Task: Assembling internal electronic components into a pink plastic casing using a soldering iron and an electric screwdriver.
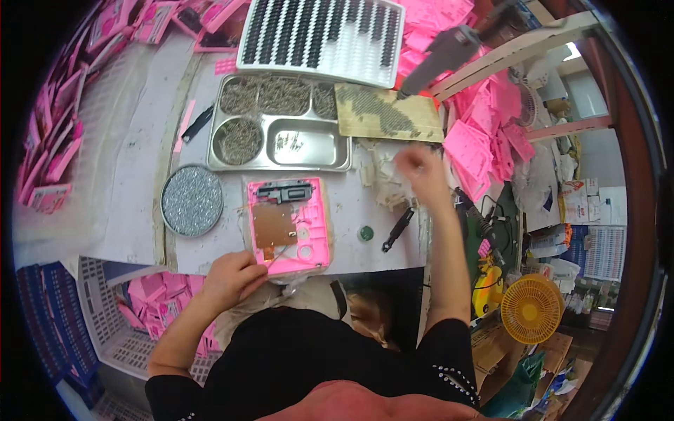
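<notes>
One round dish of silvery bits sits left of the left hand, loosely curled at a pink casing's lower-left corner, grip unclear; past a black tool, the blurred right hand is half-curled, any hold indiscernible.

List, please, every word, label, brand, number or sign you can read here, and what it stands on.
No text is clear enough to quote.
White boxes, right: reddish marks, too small and blurred to read.
Open pink case: no legible text.
</notes>
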### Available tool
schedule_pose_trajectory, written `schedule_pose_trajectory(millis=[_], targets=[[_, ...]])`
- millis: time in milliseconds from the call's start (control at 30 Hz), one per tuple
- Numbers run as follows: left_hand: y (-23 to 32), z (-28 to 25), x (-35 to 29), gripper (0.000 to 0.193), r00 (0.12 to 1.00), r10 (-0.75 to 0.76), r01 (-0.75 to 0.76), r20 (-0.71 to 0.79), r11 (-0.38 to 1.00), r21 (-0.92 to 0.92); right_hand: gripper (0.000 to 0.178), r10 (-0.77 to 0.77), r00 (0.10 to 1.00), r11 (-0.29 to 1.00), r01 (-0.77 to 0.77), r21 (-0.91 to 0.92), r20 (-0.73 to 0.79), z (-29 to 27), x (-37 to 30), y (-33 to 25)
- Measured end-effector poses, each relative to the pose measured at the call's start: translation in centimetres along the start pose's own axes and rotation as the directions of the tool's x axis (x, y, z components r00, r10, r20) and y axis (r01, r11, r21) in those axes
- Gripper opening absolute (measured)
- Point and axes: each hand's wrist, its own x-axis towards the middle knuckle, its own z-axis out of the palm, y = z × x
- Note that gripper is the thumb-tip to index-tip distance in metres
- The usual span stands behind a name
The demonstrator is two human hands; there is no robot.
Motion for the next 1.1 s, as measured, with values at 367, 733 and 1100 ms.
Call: schedule_pose_trajectory(millis=[367,733,1100], targets=[[0.0,-0.4,0.4,0.022,0.997,-0.051,0.055,0.056,0.996,-0.069,0.017,-0.423,0.905,0.529,0.290,-0.797,0.049,1.8,24.7,5.9],[0.2,-0.2,-0.2,0.026,0.995,-0.095,0.097,0.034,0.993,-0.068,0.036,-0.012,0.999,0.950,0.021,0.311,-0.032,2.9,6.4,-4.3],[0.5,0.0,0.2,0.022,0.991,-0.123,0.128,0.057,0.989,-0.080,0.019,-0.447,0.881,0.879,0.465,-0.106,0.154,12.0,-12.0,-7.1]])
